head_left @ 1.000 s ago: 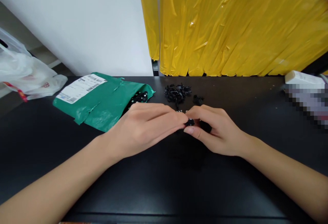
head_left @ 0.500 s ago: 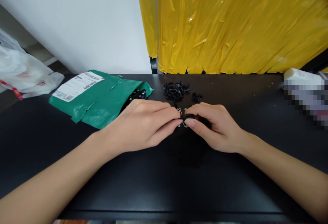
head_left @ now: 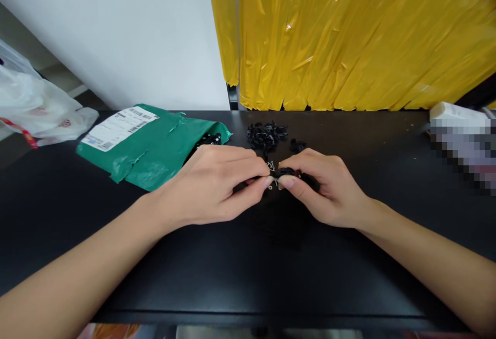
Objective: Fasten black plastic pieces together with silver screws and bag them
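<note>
A small black part [head_left: 285, 172] is pinched between the thumb and fingers of my right hand [head_left: 329, 189]. My left hand [head_left: 217, 184] meets it from the left, thumb and fingertips closed on the part's left end, where the detail is too small to make out. Small silvery pieces [head_left: 270, 165] lie on the dark table [head_left: 248, 272] just behind and below the fingertips. Behind the hands sits a pile of black pieces [head_left: 266, 135], with a smaller black clump [head_left: 297, 145] to its right.
An open green mailing bag [head_left: 155, 153] with black parts inside lies at the left, partly behind my left hand. Further left is a white plastic bag [head_left: 42, 106]. Yellow plastic sheeting [head_left: 349, 39] hangs behind the table. A white object [head_left: 457, 117] sits at the far right.
My left thumb has shifted slightly away from the left fingers, opening a gap between them behind the tips. Both hands have stayed together at the black part.
</note>
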The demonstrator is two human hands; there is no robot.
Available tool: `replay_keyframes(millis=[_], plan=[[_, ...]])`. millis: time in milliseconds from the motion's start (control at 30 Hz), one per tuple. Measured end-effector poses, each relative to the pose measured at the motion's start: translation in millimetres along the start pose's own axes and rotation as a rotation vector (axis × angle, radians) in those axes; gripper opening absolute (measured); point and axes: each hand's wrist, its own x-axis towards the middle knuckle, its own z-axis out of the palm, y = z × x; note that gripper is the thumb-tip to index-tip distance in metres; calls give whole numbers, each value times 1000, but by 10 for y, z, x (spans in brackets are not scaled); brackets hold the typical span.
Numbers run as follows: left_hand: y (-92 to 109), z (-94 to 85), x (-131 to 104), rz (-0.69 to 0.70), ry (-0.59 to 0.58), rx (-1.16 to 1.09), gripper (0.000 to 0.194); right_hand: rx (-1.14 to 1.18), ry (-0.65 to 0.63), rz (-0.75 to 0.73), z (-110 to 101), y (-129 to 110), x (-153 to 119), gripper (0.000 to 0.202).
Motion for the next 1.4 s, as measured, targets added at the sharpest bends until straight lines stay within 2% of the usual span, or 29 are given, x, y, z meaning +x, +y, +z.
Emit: replay_keyframes(millis=[167, 300, 400, 567, 667, 733, 833, 967, 1167, 1400], plan=[[-10, 43, -3, -89, 156, -118, 22, -83, -35, -41, 34, 23, -5, 25], [37, 99, 24, -130, 166, -244, 14, -28, -11, -21, 86, 14, 6, 21], [84, 146, 49, -249, 215, -376, 11, 105, 76, 57, 105, -7, 22, 15], [163, 199, 110, -581, 336, -849, 6, 272, 226, 240, 180, -98, 28, 12], [186, 213, 157, -661, 357, -1004, 11, 439, 327, 369, 248, -154, 32, 12], [191, 218, 181, -701, 356, -1062, 14, 545, 373, 405, 279, -170, 37, 16], [193, 221, 195, -751, 368, -1082, 15, 577, 393, 423, 295, -169, 44, 18], [199, 232, 190, -764, 365, -1040, 14, 471, 425, 408, 289, -165, 46, 17], [206, 273, 170, -759, 399, -1053, 34, 454, 424, 362, 290, -187, 54, 18], [235, 222, 188, -758, 384, -946, 27, 414, 473, 340, 294, -213, 42, 20]])
